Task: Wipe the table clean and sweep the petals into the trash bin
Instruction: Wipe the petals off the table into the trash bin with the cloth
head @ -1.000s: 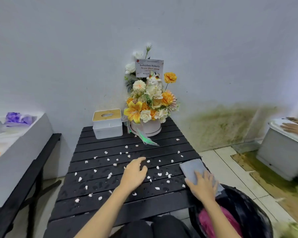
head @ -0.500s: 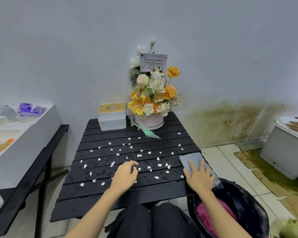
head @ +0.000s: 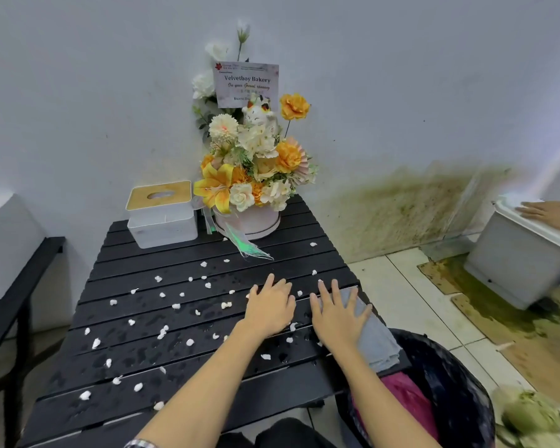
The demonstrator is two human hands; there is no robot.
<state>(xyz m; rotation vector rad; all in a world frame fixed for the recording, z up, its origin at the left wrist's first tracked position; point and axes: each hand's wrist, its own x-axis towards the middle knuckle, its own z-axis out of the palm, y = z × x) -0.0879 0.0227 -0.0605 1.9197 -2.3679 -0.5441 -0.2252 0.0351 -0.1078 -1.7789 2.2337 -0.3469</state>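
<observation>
One black slatted table (head: 149, 357) fills the near centre; its top is wet with droplets. Trash bin (head: 459, 399), black-lined, stands on the floor just beside the table's near right corner, with pink material inside. White tub (head: 514, 263) sits on the floor at far right; another person's hand (head: 553, 215) lies on its lid. Flower box (head: 249, 163) stands at the table's far edge, against the wall, with a card reading "Velvetboy Bakery". Tissue box (head: 160, 215), white with a wooden lid, is just left of the flowers.

Cloth (head: 374, 337), grey and folded, lies along the table's right edge, its near end next to the bin. Right hand (head: 338, 313) lies flat on the cloth, fingers straight and spread, pressing, not gripping. Left hand (head: 269, 307) rests palm-down on the slats just left of the right hand, fingers straight, holding nothing. Petals (head: 162, 331), small and white, are scattered over the table's middle and near left; a few lie between and beside the hands.
</observation>
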